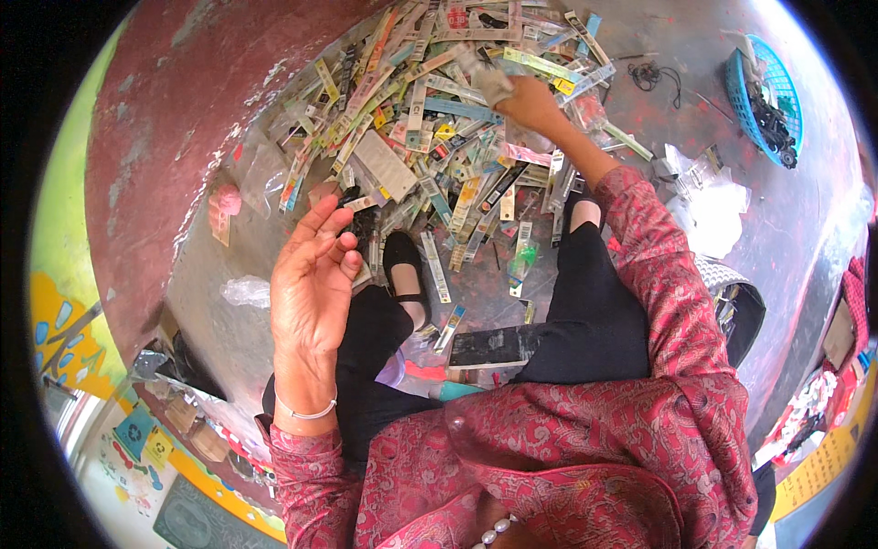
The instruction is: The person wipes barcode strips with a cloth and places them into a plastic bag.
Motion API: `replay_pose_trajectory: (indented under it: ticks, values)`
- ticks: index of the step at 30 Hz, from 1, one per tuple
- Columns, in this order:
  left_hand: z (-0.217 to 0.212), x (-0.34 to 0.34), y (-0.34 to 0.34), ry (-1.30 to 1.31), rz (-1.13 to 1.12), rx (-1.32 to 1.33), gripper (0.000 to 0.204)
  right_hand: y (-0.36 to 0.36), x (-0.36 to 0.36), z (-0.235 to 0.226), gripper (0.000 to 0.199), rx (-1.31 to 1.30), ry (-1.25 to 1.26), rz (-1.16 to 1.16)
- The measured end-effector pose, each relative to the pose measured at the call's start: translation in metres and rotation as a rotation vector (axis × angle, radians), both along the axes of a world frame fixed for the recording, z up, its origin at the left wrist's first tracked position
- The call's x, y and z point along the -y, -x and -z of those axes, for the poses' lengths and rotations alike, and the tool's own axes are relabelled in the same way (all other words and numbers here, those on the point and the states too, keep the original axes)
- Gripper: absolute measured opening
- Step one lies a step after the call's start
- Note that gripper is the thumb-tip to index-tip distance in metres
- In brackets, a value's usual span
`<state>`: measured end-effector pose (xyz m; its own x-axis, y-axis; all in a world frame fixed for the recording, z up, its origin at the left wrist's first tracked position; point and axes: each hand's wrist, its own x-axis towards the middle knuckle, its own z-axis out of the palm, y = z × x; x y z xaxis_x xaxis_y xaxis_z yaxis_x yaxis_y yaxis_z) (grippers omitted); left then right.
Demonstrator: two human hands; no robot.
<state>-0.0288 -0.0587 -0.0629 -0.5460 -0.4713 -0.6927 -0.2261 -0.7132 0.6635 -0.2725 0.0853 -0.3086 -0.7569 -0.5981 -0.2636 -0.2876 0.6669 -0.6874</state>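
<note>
Floor [206, 311]: grey, red-flecked, spread out around my shoes.
Pile of strips [430, 128]: heaped in front of me, long flat pieces in yellow, blue, green, pink and clear, lying at all angles.
Basket [743, 108]: blue, openwork, off to my right beyond the pile, dark bits inside.
White plastic [713, 215]: crumpled on the floor, nearer me than the basket.
Left hand [314, 265]: raised, palm turned up, fingers half curled and loosely apart.
Right hand [535, 105]: stretched out above the far part of the pile, fingers closed around a pale piece.
Pale piece [491, 82]: in my right fingers over the strips; greyish, partly see-through, crumpled-looking, blurred at its far end. Its long axis slants, that far end pointing away from me and leftward.
Bracelet [306, 414]: thin, pale, around my left wrist.
</note>
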Motion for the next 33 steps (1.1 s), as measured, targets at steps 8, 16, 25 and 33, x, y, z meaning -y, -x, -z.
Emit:
replay_pose_trajectory:
  ticks: [8, 16, 25, 33]
  values:
    - [0.012, -0.016, 0.011, 0.074, 0.053, 0.083, 0.044, -0.043, 0.000, -0.126, 0.035, 0.771, 0.368, -0.123]
    - [0.039, -0.021, 0.008, 0.026, 0.195, 0.034, 0.035, -0.115, 0.018, -0.137, 0.027, 1.182, 0.563, -0.350]
    - [0.019, -0.011, 0.015, 0.151, -0.095, 0.019, 0.027, -0.028, 0.042, -0.040, 0.037, 0.237, 0.058, -0.038]
    - [0.006, -0.021, 0.022, 0.169, 0.016, 0.108, 0.027, -0.046, 0.059, 0.049, 0.046, -0.378, -0.257, -0.251]
